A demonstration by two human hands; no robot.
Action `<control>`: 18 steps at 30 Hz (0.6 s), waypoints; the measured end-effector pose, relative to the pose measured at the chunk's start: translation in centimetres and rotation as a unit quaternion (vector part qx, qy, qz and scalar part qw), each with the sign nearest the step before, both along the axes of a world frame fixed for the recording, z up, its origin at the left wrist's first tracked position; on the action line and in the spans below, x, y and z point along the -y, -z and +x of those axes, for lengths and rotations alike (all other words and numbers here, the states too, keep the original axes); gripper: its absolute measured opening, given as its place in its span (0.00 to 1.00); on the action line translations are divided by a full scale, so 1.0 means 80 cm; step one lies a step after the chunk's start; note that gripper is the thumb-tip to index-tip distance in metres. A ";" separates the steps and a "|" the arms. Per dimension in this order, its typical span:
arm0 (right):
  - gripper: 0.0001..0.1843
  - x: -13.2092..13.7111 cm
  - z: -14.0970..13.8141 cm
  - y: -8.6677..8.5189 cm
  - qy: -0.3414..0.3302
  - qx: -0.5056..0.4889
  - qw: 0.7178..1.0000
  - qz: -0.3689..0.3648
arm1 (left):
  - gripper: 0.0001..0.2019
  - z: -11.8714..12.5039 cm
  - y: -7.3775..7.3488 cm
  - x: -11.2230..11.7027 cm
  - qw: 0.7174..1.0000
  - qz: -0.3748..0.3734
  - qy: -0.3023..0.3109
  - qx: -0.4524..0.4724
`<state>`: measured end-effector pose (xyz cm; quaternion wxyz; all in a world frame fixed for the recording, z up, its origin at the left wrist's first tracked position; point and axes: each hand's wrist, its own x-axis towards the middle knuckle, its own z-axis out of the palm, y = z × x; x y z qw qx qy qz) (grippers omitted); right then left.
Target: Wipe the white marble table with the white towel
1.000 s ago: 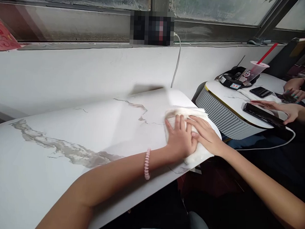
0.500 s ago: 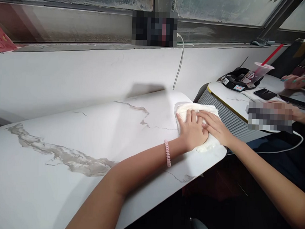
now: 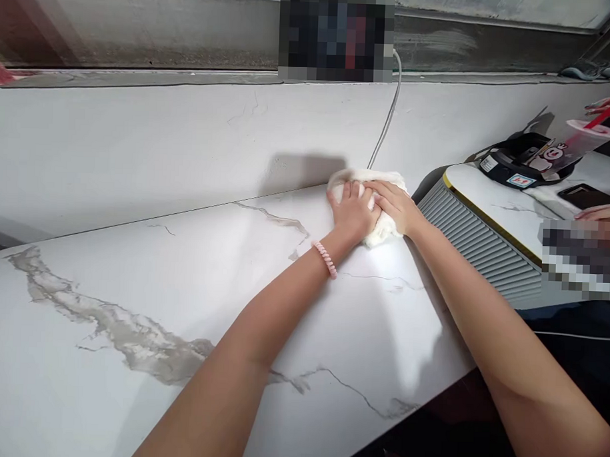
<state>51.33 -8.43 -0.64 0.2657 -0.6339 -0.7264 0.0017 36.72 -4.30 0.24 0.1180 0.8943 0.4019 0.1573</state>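
A white cloth (image 3: 385,232) lies on the marble-patterned tabletop (image 3: 223,266) at its far edge, close to the wall. My left hand (image 3: 354,213) presses on the cloth with fingers stretched out and spread. Beside it my right hand (image 3: 398,208) also lies flat on the cloth, its fingers reaching over towards the left one. Both palms face down and hide part of the cloth. A pink coiled band (image 3: 325,259) circles my left wrist.
A white wall (image 3: 178,144) runs along the table's back edge, with a cable (image 3: 389,118) hanging down it. Right of the table stands a ribbed white unit (image 3: 484,241). On it are a black headset-like device (image 3: 517,166), a drink cup (image 3: 570,148) and a phone (image 3: 586,198). Another person's hand (image 3: 603,213) is near.
Both hands have slid the cloth from the table's right end to its back edge by the wall. The view has shifted, and the things on the right sit further right.
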 end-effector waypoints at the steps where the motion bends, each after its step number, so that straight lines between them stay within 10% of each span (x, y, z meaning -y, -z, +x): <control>1: 0.28 -0.011 0.001 0.001 -0.009 0.001 1.000 0.004 | 0.26 0.001 -0.001 -0.008 1.000 -0.005 -0.007 -0.005; 18: 0.38 -0.049 0.016 0.010 -0.039 -0.016 0.998 0.046 | 0.27 0.008 -0.001 -0.028 0.999 0.000 -0.032 -0.017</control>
